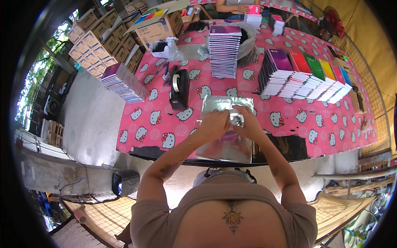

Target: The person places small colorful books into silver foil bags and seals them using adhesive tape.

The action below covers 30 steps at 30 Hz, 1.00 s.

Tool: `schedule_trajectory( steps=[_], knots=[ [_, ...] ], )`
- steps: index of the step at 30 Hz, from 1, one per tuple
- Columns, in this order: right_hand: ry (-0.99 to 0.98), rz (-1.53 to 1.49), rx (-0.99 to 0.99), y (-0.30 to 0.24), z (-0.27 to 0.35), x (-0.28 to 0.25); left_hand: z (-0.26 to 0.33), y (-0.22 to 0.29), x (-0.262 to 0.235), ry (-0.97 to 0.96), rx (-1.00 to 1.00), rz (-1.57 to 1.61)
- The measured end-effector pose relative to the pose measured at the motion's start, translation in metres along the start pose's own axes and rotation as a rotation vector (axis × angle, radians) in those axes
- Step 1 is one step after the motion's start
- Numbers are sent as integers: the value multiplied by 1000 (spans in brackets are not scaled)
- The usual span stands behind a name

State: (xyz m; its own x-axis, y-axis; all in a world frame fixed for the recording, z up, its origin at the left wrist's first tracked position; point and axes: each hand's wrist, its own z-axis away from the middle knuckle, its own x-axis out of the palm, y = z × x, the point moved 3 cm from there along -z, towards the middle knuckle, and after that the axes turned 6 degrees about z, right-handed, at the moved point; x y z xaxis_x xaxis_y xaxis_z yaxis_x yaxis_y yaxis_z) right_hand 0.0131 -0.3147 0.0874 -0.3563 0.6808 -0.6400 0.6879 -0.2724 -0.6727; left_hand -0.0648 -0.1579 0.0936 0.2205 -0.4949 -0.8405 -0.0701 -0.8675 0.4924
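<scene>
A shiny silver sheet (215,103) lies flat in front of me, reaching to the table's near edge, with purple tints on its lower half. Over its middle, my left hand (216,124) is closed with its fingers curled inward; what they pinch is hidden. Close beside it, my right hand (247,120) has bent fingers around a small bright spot (236,120), too glary to name. The two hands almost meet. A black tape dispenser (179,93) stands to the left beyond my hands. Past the sheet rises a tall stack of spiral notebooks (224,53) with purple covers.
Several notebook stacks (285,78) in different colours stand at right. Another notebook stack (124,84) sits at the left edge of the pink table cover (144,111). Farther back are an open carton (159,31), a plastic bag (166,49) and a person (240,6). Piled cartons (97,41) stand left.
</scene>
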Motion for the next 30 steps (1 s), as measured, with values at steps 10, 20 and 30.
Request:
schedule_trajectory(
  steps=[10, 20, 30],
  knots=[
    [-82, -657, 347, 46, 7, 34, -3, -165, -2, 494, -309, 377],
    [-54, -682, 440, 49, 12, 34, 40, -245, -33, 623, -540, 915],
    [-18, -681, 396, 38, 14, 35, 26, -164, -100, 128, -422, -17]
  ],
)
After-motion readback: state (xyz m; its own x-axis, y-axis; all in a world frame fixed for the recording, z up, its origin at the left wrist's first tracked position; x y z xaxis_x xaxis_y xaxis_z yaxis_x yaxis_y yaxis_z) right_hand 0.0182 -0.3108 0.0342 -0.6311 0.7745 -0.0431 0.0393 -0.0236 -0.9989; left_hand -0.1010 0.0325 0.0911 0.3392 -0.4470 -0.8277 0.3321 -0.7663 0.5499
